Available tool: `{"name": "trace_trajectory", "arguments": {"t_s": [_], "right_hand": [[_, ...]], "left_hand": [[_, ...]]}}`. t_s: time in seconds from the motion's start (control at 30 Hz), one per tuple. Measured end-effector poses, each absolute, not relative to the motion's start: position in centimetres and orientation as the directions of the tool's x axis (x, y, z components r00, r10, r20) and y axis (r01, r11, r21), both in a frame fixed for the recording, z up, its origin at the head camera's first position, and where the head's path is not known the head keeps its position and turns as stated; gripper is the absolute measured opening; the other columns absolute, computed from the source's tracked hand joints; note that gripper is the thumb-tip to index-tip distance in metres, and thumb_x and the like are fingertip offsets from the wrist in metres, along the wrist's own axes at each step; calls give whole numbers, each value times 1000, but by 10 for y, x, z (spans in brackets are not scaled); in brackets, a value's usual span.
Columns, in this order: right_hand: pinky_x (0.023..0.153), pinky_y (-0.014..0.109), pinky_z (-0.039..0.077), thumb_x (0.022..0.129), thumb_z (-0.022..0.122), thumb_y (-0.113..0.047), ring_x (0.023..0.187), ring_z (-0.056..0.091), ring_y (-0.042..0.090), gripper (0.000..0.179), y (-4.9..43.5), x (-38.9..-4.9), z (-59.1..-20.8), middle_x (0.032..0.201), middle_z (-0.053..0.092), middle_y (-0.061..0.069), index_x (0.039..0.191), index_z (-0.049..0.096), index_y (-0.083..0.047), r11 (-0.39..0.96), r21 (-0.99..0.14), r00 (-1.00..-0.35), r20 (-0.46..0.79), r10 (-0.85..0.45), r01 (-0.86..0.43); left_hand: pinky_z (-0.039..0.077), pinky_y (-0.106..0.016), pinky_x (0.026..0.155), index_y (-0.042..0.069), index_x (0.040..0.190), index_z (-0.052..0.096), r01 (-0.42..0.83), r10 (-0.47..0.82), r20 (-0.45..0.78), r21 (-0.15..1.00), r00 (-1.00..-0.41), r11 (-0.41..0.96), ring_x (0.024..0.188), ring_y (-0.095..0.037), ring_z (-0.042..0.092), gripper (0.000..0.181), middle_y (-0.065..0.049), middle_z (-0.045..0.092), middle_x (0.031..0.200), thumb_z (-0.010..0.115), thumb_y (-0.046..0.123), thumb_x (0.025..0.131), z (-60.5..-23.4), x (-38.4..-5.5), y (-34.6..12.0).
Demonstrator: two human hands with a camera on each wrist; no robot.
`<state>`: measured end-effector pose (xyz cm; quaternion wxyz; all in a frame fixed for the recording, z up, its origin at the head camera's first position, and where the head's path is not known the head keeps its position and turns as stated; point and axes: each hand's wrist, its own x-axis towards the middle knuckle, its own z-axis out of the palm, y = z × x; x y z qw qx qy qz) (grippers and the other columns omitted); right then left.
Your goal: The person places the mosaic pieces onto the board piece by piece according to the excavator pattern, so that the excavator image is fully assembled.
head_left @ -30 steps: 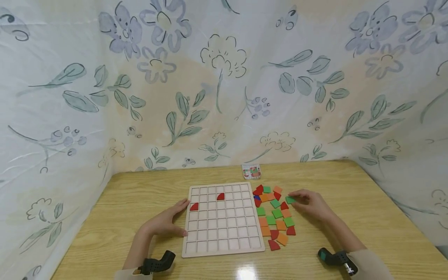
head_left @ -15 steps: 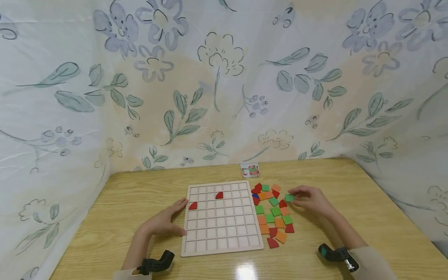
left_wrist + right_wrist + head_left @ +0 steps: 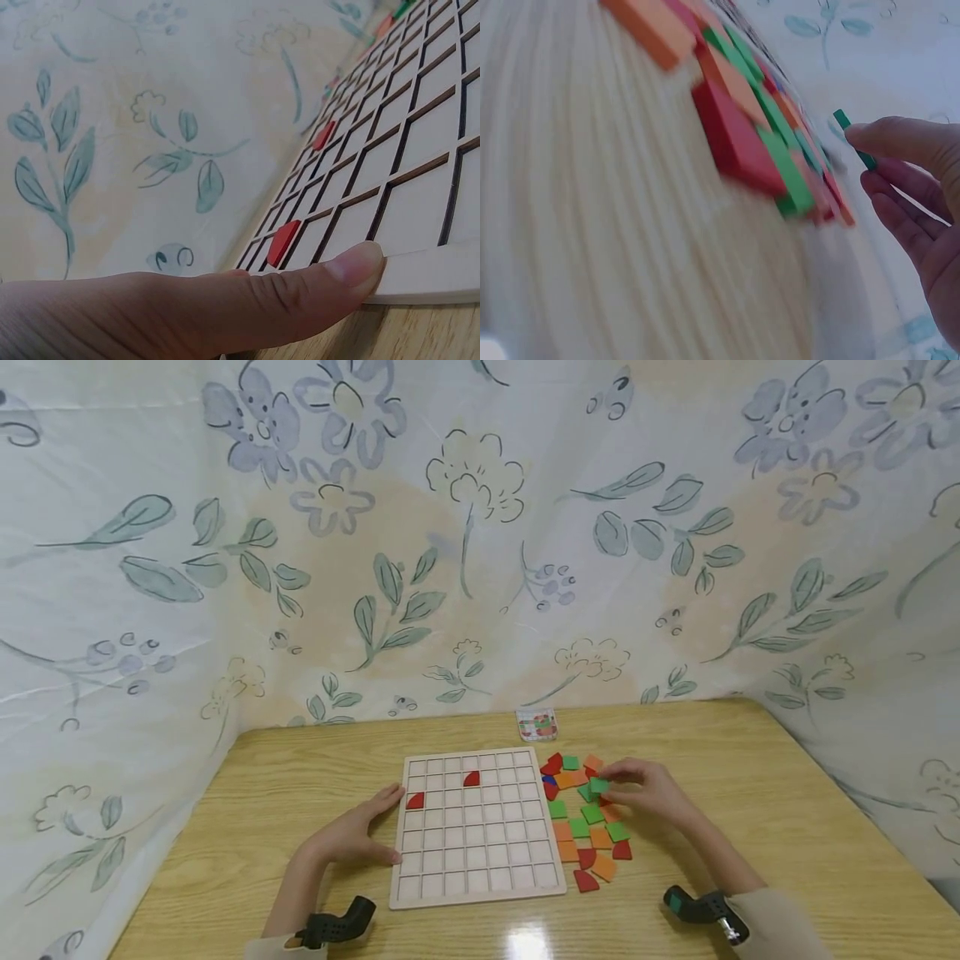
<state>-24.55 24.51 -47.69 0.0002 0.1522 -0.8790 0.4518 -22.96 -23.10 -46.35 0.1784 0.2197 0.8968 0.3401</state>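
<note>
A pale wooden grid board (image 3: 480,835) lies on the table, with two red quarter-round tiles in its squares: one red tile (image 3: 472,779) near the top middle, another red tile (image 3: 415,801) at the left edge. My left hand (image 3: 352,837) rests against the board's left side, fingers spread; in the left wrist view the thumb (image 3: 315,289) touches the rim. Between thumb and fingers my right hand (image 3: 648,789) pinches a green square tile (image 3: 598,786), above the loose tiles right of the board. The right wrist view shows this green tile (image 3: 842,120) edge-on, off the table.
Several loose tiles lie right of the board, among them an orange tile (image 3: 604,867), a red tile (image 3: 586,881) and a green tile (image 3: 579,827). A small pattern card (image 3: 537,725) lies behind the board. Floral cloth (image 3: 480,552) hangs behind the table.
My right hand has moved left with the green tile, from the right edge of the loose tiles to over them. The left hand stays at the board's side.
</note>
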Motion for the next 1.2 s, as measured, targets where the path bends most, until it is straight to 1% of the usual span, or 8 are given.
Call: {"name": "trace_trajectory", "arguments": {"t_s": [0.1,0.3,0.43,0.7,0.83,1.0,1.1,1.2], "right_hand": [[84,36,52,78,74,-20,96,62,24,29,230,-246,-475,102,66,7,104,69,-9,518,-807,-946,146,-290,-284],[75,29,53,78,74,-18,85,63,21,26,194,-249,-473,96,66,7,102,70,-8,455,-819,-912,185,-366,-349],[77,33,54,77,75,-19,88,64,18,25,168,-253,-473,98,67,6,101,70,-10,409,-827,-888,212,-408,-386],[84,50,49,77,73,-6,94,59,35,26,111,-259,-468,101,65,14,102,69,-2,311,-847,-846,258,-467,-431],[83,46,50,78,73,-9,93,60,31,25,81,-259,-465,100,66,10,102,70,-5,304,-831,-813,267,-517,-466],[84,40,51,78,74,-18,93,62,21,23,48,-258,-465,99,67,2,101,72,-11,287,-835,-793,255,-553,-469],[83,38,52,78,74,-18,94,62,17,23,32,-258,-467,99,67,0,99,73,-12,273,-836,-786,265,-559,-476],[80,34,53,77,75,-17,91,63,15,22,17,-258,-470,97,68,0,99,73,-11,270,-814,-767,297,-569,-515]], "left_hand": [[19,-60,106,10,146,26,262,507,-176,690,-844,675,138,-40,13,98,-15,16,153,80,36,68,-464,-230,-231],[18,-60,106,11,146,26,235,495,-191,702,-848,673,138,-40,13,98,-14,16,153,80,34,68,-463,-230,-231],[18,-59,107,12,147,26,233,489,-194,695,-850,680,139,-39,13,98,-13,16,153,80,34,68,-462,-231,-231],[17,-58,107,11,147,26,235,497,-194,701,-845,673,139,-39,12,98,-14,15,153,80,33,69,-461,-233,-231],[18,-58,107,12,146,27,229,486,-199,692,-851,684,139,-38,13,97,-13,16,153,80,33,68,-461,-234,-231],[18,-59,107,13,146,27,225,486,-201,696,-850,682,139,-38,13,96,-12,16,153,80,34,69,-461,-234,-232],[19,-60,106,12,146,27,229,495,-199,702,-846,675,139,-39,13,95,-13,16,153,79,34,70,-462,-234,-233],[19,-60,106,12,146,27,228,497,-198,707,-845,669,139,-39,13,95,-13,16,153,79,33,70,-462,-235,-233]]}}
